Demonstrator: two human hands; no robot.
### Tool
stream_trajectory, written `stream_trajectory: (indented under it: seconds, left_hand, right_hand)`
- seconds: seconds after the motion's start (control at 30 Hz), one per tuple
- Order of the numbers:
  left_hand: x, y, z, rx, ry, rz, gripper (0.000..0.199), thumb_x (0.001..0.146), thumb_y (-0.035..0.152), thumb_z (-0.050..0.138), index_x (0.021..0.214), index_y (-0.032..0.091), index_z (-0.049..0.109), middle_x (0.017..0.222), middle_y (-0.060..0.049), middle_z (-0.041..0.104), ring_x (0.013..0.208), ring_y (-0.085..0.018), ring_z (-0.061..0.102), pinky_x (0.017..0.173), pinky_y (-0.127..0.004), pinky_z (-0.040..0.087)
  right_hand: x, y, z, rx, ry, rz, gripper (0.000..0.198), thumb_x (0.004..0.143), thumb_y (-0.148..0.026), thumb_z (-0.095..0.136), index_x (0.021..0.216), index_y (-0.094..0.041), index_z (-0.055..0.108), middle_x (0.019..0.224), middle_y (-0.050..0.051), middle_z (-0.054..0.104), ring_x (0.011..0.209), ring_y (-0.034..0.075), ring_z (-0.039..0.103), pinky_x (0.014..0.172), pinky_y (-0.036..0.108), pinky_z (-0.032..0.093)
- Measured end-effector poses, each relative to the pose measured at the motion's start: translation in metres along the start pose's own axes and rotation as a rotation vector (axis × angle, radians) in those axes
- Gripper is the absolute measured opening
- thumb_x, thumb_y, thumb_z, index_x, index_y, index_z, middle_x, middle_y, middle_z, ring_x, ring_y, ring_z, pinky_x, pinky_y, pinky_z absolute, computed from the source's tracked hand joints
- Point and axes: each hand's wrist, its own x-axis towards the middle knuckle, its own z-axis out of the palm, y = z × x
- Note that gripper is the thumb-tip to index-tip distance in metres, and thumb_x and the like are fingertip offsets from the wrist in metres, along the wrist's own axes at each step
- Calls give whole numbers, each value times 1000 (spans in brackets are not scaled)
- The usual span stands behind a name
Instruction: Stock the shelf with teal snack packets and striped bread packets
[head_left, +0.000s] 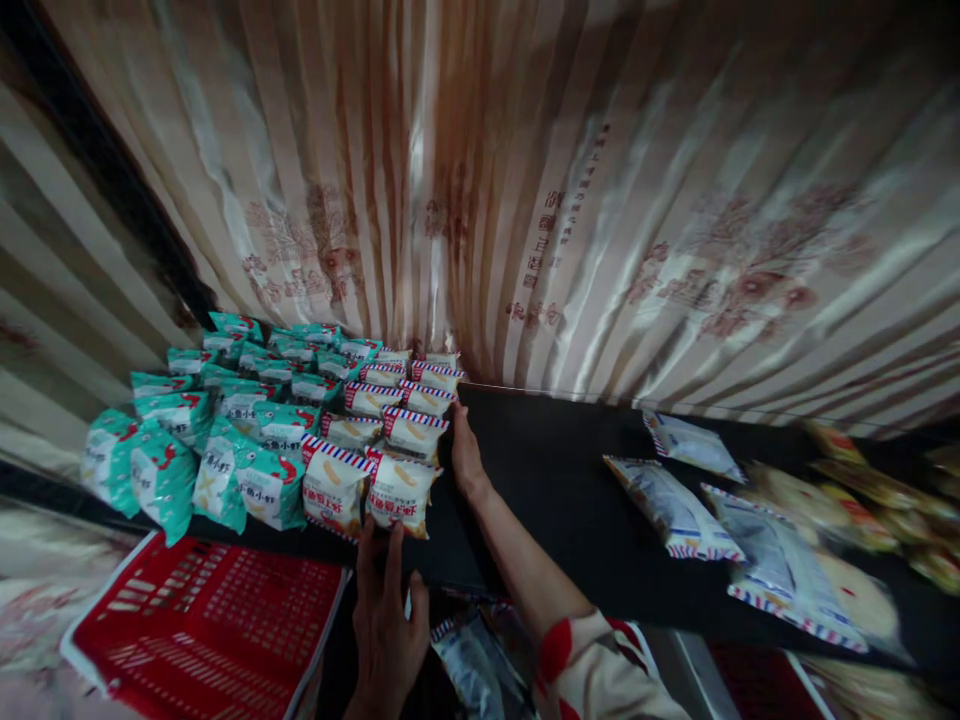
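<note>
Red-and-white, pillow-shaped plastic snack packets (401,492) seem mid-alignment, left hand (390,625) in front and right hand (466,455) alongside, apart, clasping nothing; the next nudge calls for gentle pressure.

Snack pkts (335,485) in rows, L end of shelf (540,460); loose pkts (671,505) R; curtain (480,200) behind; basket (232,600) front L.
</note>
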Motion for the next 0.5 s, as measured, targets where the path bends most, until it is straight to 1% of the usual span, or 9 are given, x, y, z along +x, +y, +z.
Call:
stream_trajectory:
  seconds: [0.07,0.13,0.2,0.27,0.37,0.43,0.5]
  left_hand:
    - [-1,0,1,8,8,-8,63,85,12,46,142,31,25,151,-10,20,122,-26,49,88,-38,54]
    - [-2,-1,2,11,7,-4,65,85,12,46,143,32,23,152,-10,18,124,-27,47,88,-39,54]
    - [-3,-4,4,21,4,7,67,85,13,47,143,33,21,152,-9,16,127,-28,44,89,-40,54]
    - [-5,-6,6,27,-2,9,69,84,13,48,144,34,20,153,-8,15,130,-29,40,91,-42,52]
    - [-6,-7,10,6,-9,-29,69,84,12,46,144,34,20,154,-7,14,130,-30,39,91,-43,53]
    - [-7,-6,12,-11,-5,-49,68,84,11,46,143,35,20,153,-7,14,129,-30,40,86,-41,55]
    - [-8,-6,13,-18,-2,-58,68,84,12,46,143,35,22,153,-6,14,128,-30,42,82,-38,57]
  right_hand:
    - [0,1,2,18,-19,32,67,83,-69,29,120,-22,60,115,5,66,117,25,55,96,43,44]
    - [2,3,2,23,-15,34,66,83,-68,31,121,-21,60,121,6,63,121,24,51,100,43,41]
    - [8,6,0,15,23,16,66,84,-67,30,124,-21,57,132,6,55,127,22,44,106,44,34]
    - [17,10,-3,3,77,27,67,85,-66,28,126,-21,54,139,6,47,132,21,38,110,46,27]
    - [33,13,-7,5,118,96,70,84,-68,26,129,-20,51,139,8,47,132,21,38,111,47,24]
    - [40,13,-6,11,82,150,73,83,-69,26,130,-18,50,136,9,50,131,21,40,110,46,25]
    - [43,13,-2,12,8,176,75,83,-70,25,130,-17,51,133,10,53,129,23,43,109,45,27]
